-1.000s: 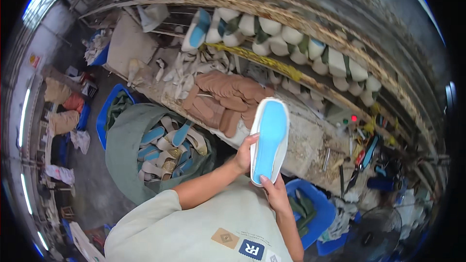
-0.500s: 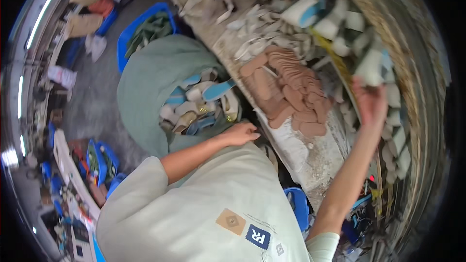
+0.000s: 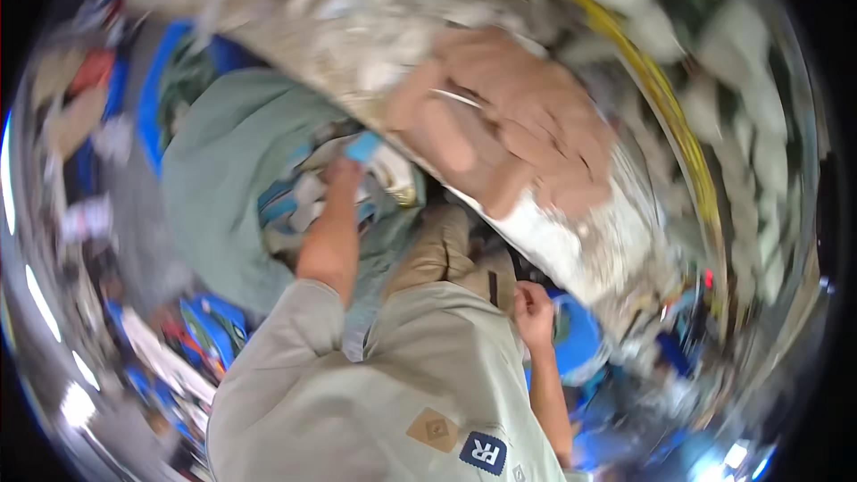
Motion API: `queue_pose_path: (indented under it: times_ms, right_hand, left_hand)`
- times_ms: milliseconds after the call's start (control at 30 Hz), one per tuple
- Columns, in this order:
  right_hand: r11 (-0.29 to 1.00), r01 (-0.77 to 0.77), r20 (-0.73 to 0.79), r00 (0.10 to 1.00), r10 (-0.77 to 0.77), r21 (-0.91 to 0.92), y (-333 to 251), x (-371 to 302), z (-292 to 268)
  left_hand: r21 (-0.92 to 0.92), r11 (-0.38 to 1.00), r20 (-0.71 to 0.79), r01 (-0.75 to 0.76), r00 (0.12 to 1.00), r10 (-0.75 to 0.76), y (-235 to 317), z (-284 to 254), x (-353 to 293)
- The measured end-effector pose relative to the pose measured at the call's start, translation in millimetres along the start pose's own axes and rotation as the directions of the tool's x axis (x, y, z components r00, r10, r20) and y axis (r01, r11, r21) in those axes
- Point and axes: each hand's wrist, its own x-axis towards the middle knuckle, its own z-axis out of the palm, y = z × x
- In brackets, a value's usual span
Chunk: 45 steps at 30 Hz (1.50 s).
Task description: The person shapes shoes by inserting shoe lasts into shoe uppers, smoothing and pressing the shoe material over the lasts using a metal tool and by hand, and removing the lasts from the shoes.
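My left hand [image 3: 344, 172] reaches into a heap of pale shoe-shaped pieces [image 3: 308, 187] with light blue faces, lying in a hollow of green cloth [image 3: 214, 170]. Its fingers touch a piece with a light blue face [image 3: 362, 145]. Motion blur hides whether they grip it. Low on the right, my right hand [image 3: 534, 305] hangs beside my trousers, its fingers curled loosely, with nothing visible in them. It is near a blue bin [image 3: 578, 335].
A whitish bench [image 3: 571, 254] runs diagonally on the right, bearing a pile of tan insole-shaped pieces [image 3: 536, 125]. Beyond it stand many pale shoe lasts [image 3: 741, 134] behind a yellow strip [image 3: 661, 89]. Another blue tub [image 3: 153, 98] stands at the far left.
My right hand has come away from the lasts on the rack and down to my side. My left hand has moved from my waist into the heap. The view has turned.
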Motion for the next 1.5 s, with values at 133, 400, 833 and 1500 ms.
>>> queue_pose_path:
  times_ms: [133, 400, 833, 1500]
  right_hand:
    - [0.944, -0.315, -0.080, 0.943, 0.323, 0.104, 158, -100, -17]
    - [0.339, -0.715, -0.126, 0.335, 0.934, 0.611, 250, -303, 42]
    - [0.123, -0.550, 0.189, 0.475, 0.859, 0.826, 382, -319, 182]
    - [0.256, -0.905, -0.247, 0.176, 0.953, 0.341, 471, -73, 72]
  left_hand:
    - [0.029, 0.994, 0.185, 0.107, 0.976, -0.110, 9, -51, 106]
    - [0.021, 0.998, 0.033, 0.058, 0.998, -0.059, 27, -14, -55]
    - [0.714, 0.100, 0.695, -0.692, 0.687, -0.211, -11, -50, -240]
    - [0.037, -0.893, 0.659, -0.449, 0.682, -0.316, -192, 7, -479]
